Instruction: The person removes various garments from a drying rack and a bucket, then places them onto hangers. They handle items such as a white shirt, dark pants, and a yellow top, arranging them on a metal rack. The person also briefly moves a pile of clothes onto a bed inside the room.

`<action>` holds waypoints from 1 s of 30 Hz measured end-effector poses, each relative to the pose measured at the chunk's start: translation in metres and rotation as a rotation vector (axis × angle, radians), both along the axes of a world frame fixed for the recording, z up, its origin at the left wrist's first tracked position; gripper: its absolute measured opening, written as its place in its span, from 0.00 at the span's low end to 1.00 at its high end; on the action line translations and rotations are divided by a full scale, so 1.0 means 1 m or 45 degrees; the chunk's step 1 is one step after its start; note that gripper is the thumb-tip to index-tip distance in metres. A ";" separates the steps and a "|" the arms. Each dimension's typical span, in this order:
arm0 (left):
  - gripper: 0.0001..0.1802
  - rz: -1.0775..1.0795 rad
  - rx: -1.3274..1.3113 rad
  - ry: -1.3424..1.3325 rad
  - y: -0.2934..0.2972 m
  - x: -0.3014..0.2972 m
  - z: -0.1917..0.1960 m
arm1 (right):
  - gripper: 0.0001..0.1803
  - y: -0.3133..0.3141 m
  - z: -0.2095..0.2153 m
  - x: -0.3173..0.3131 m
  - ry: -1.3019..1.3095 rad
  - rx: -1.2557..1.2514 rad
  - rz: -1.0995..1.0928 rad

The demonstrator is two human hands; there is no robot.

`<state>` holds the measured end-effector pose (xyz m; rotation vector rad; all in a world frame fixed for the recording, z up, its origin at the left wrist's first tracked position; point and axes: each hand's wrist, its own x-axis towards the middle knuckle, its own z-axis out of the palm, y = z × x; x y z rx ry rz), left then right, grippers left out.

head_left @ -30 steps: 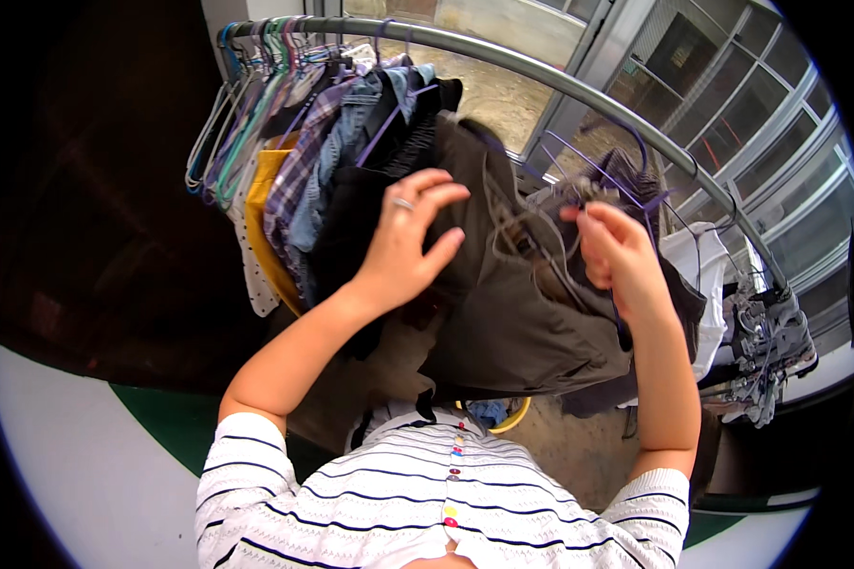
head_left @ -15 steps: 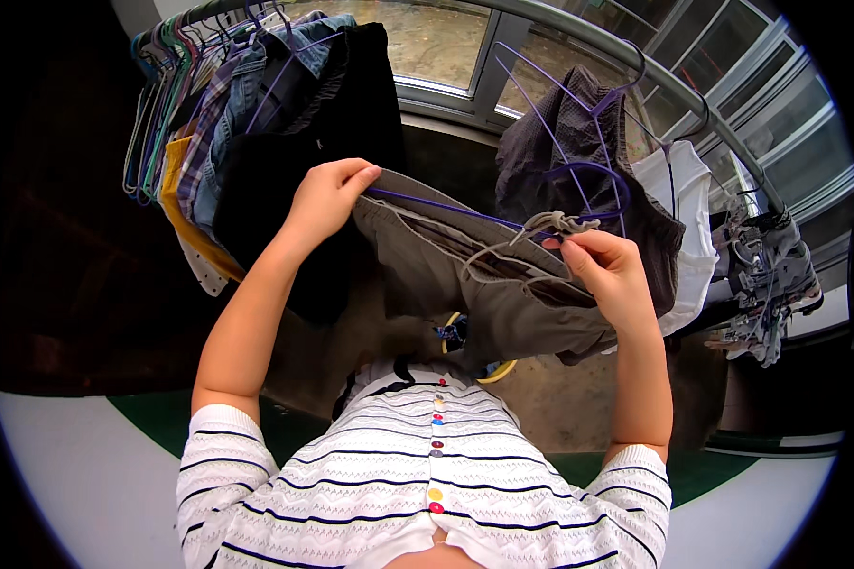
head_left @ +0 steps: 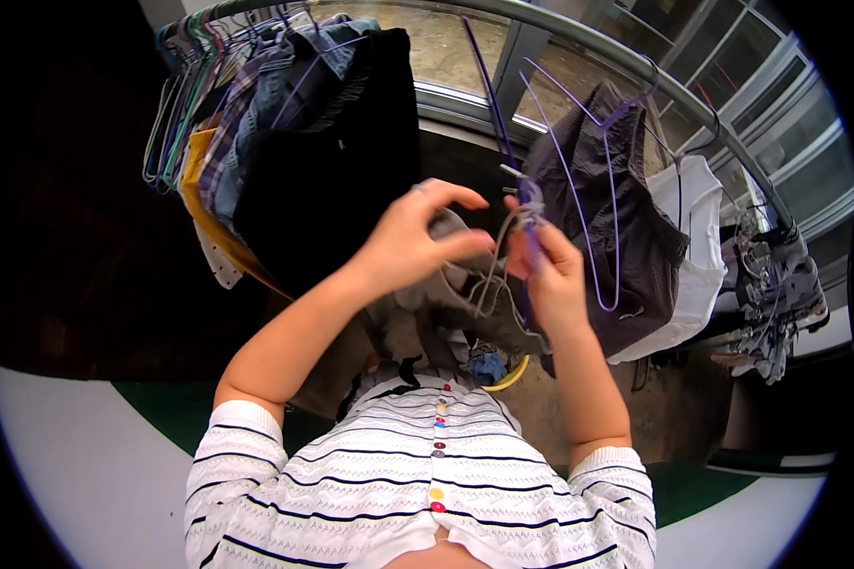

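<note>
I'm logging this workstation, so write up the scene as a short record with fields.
Left hand: open, thumb and fingers apart beside the garment's waistband; contact unclear
Right hand: closed on a purple hanger; slightly blurred
Garment: grey-brown, its drawstring bunched at the right fingers
Rail: metal, running across the top
Hanging left: black garment, yellow garment
Hanging right: dark grey garment, white garment
Below: yellow-rimmed container with blue cloth
</note>
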<state>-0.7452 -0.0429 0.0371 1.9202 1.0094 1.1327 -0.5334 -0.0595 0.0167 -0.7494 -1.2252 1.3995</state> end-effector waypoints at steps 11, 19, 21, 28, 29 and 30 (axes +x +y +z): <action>0.12 -0.146 -0.397 0.128 -0.015 -0.022 -0.002 | 0.19 -0.002 0.005 -0.047 0.318 -0.118 0.147; 0.11 -0.404 -0.695 -0.222 -0.021 -0.058 0.007 | 0.18 0.015 -0.026 -0.033 0.090 -0.002 0.090; 0.12 -0.356 -0.673 -0.304 -0.021 -0.060 0.002 | 0.18 0.015 -0.032 -0.032 0.100 -0.013 0.085; 0.17 -0.185 -0.379 -0.213 -0.020 -0.066 0.000 | 0.17 0.002 -0.029 -0.040 -0.016 0.113 0.103; 0.17 -0.232 -0.413 -0.205 -0.021 -0.063 -0.001 | 0.17 0.000 -0.027 -0.043 -0.054 0.158 0.087; 0.18 -0.280 -0.447 -0.196 -0.023 -0.061 -0.002 | 0.17 0.001 -0.031 -0.042 -0.151 0.279 0.088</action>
